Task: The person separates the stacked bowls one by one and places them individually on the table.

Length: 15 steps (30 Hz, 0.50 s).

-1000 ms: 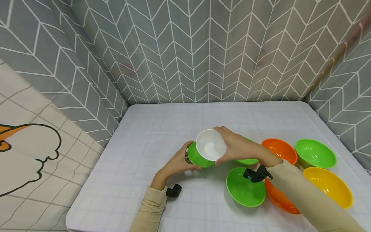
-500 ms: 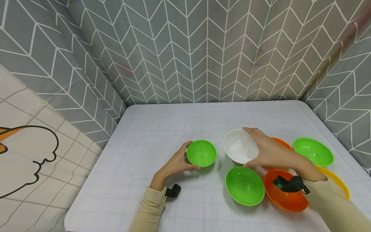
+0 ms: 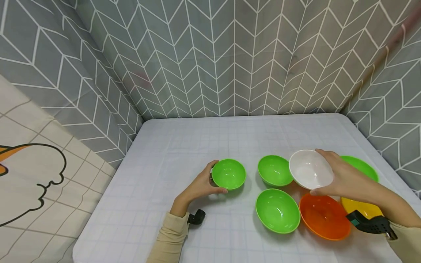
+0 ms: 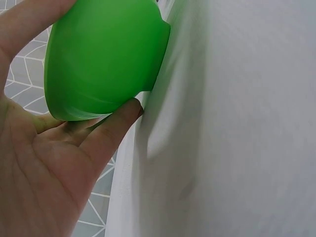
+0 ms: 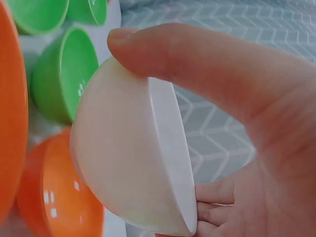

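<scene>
My right hand (image 3: 343,179) grips a white bowl (image 3: 310,169) by its rim, thumb on one side and fingers on the other. In the right wrist view, that white bowl (image 5: 123,148) is held over an orange bowl (image 5: 69,192), which it mostly hides in the head view. My left hand (image 3: 201,185) holds a small green bowl (image 3: 228,174) from its left side, thumb at the near side and fingers behind. In the left wrist view the green bowl (image 4: 106,54) has its foot at the white cloth, fingertips low against its wall.
A second small green bowl (image 3: 275,170) sits just left of the white one. Nearer are a larger green bowl (image 3: 277,211) and an orange bowl (image 3: 323,217). A yellow bowl (image 3: 361,207) and another green bowl (image 3: 361,166) lie partly behind my right arm. Patterned curtains surround the table (image 3: 171,146).
My right hand has carried the white bowl rightward, from over the left hand's green bowl to above the rear orange bowl. That green bowl and my left hand have stayed in place.
</scene>
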Available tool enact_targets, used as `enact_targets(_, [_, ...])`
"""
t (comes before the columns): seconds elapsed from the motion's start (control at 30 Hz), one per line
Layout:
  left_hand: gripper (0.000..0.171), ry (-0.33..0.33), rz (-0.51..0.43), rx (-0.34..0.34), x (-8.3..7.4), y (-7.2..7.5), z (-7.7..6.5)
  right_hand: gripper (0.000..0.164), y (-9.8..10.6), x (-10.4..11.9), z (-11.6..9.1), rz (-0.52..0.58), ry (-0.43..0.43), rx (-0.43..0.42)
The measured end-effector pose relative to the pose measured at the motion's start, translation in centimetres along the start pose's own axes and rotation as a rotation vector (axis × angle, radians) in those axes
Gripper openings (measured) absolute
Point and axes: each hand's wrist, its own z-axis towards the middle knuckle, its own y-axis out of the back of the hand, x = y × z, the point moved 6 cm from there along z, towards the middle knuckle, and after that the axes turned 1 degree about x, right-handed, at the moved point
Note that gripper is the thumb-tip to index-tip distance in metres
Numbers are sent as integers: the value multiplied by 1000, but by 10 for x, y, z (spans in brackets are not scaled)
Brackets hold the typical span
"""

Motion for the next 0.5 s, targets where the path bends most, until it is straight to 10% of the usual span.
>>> enact_targets(0.5, [110, -9, 3, -5, -1, 2, -3, 123, 29, -77, -52, -97, -285, -81])
